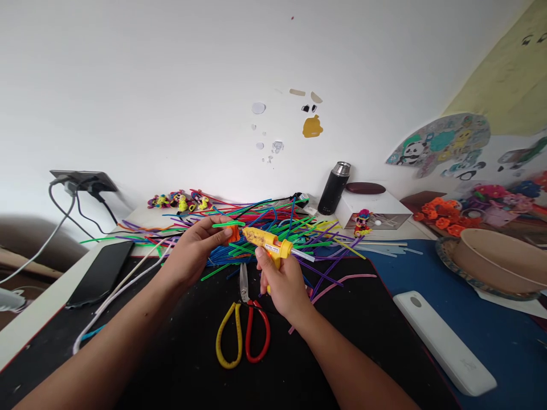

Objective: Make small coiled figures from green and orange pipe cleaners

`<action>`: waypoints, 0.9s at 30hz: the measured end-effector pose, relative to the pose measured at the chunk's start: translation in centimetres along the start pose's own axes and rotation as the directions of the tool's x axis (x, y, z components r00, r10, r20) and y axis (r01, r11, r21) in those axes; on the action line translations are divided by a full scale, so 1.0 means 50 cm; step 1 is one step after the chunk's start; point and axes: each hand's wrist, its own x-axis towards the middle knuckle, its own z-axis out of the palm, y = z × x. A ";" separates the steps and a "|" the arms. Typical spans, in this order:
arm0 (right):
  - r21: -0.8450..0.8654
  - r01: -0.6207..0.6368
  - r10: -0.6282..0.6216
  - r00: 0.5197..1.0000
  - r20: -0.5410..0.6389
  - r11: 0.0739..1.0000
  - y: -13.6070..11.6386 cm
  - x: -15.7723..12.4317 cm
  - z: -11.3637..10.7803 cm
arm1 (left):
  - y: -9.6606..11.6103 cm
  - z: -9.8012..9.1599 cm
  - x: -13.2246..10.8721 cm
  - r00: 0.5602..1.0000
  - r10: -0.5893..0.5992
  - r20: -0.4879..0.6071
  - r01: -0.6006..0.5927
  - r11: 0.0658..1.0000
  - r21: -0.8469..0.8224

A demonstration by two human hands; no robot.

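Observation:
My left hand [205, 242] is closed in a pinch on a small orange piece [234, 233] with a short green pipe cleaner [228, 225] along its top. In my right hand [280, 279] is a yellow hot glue gun [261, 238], a clear glue stick [303, 254] poking out of its back. The nozzle points left and sits right beside the orange piece; whether they touch I cannot tell. Below the hands, scissors [243, 285] with one yellow and one red handle lie on the black mat [171, 364]. Behind the hands spreads a heap of coloured pipe cleaners [269, 213].
A black phone [100, 273] lies at left, near a wall socket [85, 179] with cables. Small pipe-cleaner figures [182, 200], a black thermos [335, 188] and a white box [371, 205] stand along the wall. At right are a white case [444, 341] and a bowl [504, 256].

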 end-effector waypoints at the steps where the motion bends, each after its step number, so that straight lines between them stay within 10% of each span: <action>1: -0.007 -0.003 0.003 1.000 0.004 1.000 0.000 0.000 0.000 | -0.001 0.000 0.000 1.000 0.003 -0.001 -0.003 1.000 0.004; 13: -0.255 0.084 -0.051 0.990 0.133 0.963 -0.006 -0.016 0.006 | 0.028 -0.041 0.028 0.963 0.193 -0.188 -0.198 0.980 -0.007; 22: -0.691 0.548 -0.038 0.795 0.605 0.471 0.020 -0.074 0.067 | 0.046 -0.034 0.020 0.983 0.142 -0.117 -0.150 0.987 -0.063; 27: -0.695 0.563 -0.017 0.782 0.623 0.447 0.028 -0.077 0.084 | 0.045 -0.015 0.005 0.996 0.080 -0.030 -0.083 0.993 -0.090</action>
